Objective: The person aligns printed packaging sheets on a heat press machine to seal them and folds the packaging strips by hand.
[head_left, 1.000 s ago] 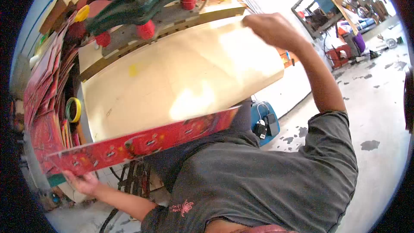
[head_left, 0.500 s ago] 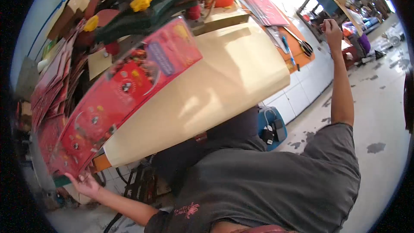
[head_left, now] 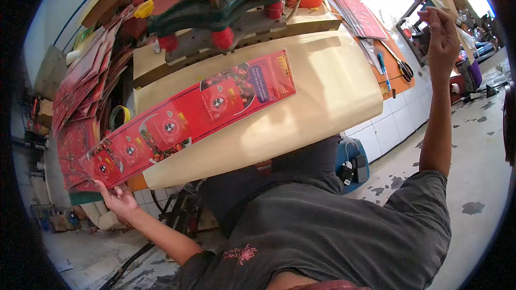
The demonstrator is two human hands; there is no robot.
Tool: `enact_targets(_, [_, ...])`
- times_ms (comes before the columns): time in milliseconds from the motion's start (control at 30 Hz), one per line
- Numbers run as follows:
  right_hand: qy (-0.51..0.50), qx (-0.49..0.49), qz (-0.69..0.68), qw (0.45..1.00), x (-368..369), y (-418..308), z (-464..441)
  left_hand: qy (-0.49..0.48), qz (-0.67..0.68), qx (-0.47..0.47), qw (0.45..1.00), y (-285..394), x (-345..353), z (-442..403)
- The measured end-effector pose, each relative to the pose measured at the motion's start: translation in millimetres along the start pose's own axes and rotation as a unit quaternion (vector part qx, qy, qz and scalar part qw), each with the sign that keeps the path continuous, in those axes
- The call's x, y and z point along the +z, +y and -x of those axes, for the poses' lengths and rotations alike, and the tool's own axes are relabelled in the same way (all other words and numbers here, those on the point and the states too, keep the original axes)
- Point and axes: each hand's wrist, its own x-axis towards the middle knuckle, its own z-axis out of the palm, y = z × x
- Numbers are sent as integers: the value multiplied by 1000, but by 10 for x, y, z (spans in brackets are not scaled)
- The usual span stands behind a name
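A long red printed plastic strip [head_left: 177,123], with food pictures and round logos, lies slanted across a tan sheet [head_left: 322,91] on the worktop. My left hand [head_left: 121,202] is at the strip's lower left end, its fingers closed on the edge; part of the grip is hidden. My right hand [head_left: 443,35] is raised at the far right, away from the worktop, with curled fingers and nothing visible in them. Behind the strip stands a machine with a dark green arm [head_left: 215,19], yellow knobs and red feet above a metal bar.
Red printed sheets [head_left: 80,96] are piled at the left, near a yellow tape roll [head_left: 119,116]. Scissors [head_left: 404,69] and a blue pen [head_left: 383,67] lie on the orange tabletop at right. A blue bin [head_left: 352,166] holding black adapters stands below.
The strip has come down and right onto the tan sheet, and its blur has gone. My left hand has moved up and right with its end. My right hand stays raised.
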Motion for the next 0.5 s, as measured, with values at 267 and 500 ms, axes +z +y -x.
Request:
enact_targets(267, [-101,-41,-100,989,38,-615,73,-19,-14,4,1000,-44,-40,28])
enact_targets(500, [-163,-76,-216,960,63,-1048,154,55,-45,-12,997,-80,87,111])
